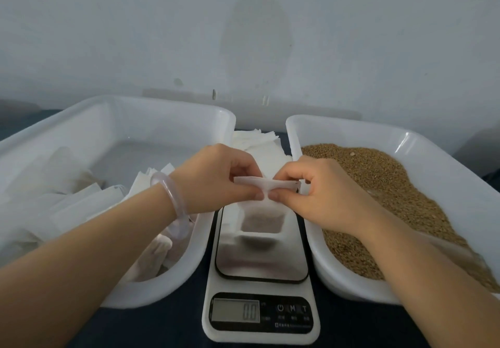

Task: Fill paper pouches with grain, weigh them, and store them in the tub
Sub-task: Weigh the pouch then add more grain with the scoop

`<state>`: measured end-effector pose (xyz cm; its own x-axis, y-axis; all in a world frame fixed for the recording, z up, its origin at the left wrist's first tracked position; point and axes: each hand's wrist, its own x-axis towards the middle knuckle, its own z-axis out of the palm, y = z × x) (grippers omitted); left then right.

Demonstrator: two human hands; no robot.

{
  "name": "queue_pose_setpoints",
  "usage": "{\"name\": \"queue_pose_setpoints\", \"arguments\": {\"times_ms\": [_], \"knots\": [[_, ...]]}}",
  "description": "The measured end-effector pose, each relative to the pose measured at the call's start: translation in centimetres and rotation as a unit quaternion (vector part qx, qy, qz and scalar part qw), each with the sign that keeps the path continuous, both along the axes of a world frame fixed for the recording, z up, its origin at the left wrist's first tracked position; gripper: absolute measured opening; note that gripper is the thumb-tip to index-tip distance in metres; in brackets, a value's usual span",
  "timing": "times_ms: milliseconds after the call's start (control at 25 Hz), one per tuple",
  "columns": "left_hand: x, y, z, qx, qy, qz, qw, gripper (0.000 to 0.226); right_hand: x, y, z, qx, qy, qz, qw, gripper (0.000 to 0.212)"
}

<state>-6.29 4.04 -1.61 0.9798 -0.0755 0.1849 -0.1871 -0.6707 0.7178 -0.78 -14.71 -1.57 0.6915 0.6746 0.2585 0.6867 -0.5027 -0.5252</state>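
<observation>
Paper pouch (pixel 261 213) pinched at the mouth between left hand (pixel 216 174) and right hand (pixel 319 188), thumbs and fingertips clamped on its rim, hanging just above the digital scale (pixel 261 266) plate. Display reading 0.0, lol. Filled pouches (pixel 81 201) piled in the left tub (pixel 162 104), brown grain (pixel 378 185) heaped in the right tub (pixel 351 128), stack of empty pouches (pixel 257 139) behind the hands.

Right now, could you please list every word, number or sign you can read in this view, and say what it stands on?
"0.0": display of the kitchen scale.
Power sign, "M", "T": its buttons beside the display.
Small print under the buttons: too blurred to read.
</observation>
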Motion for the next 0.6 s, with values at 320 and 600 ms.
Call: {"name": "queue_pose_setpoints", "arguments": {"times_ms": [320, 600], "knots": [[-0.01, -0.63, -0.42, 0.011, -0.008, -0.013, 1.000, 0.018, 0.11, -0.31, 0.03, -0.042, 0.011, -0.007, 0.999, 0.018], [-0.18, -0.91, -0.75, 0.003, -0.020, -0.040, 0.999, 0.017, -0.21, -0.66, 0.29, -0.040, 0.054, -0.027, 0.997, 0.043]]}}
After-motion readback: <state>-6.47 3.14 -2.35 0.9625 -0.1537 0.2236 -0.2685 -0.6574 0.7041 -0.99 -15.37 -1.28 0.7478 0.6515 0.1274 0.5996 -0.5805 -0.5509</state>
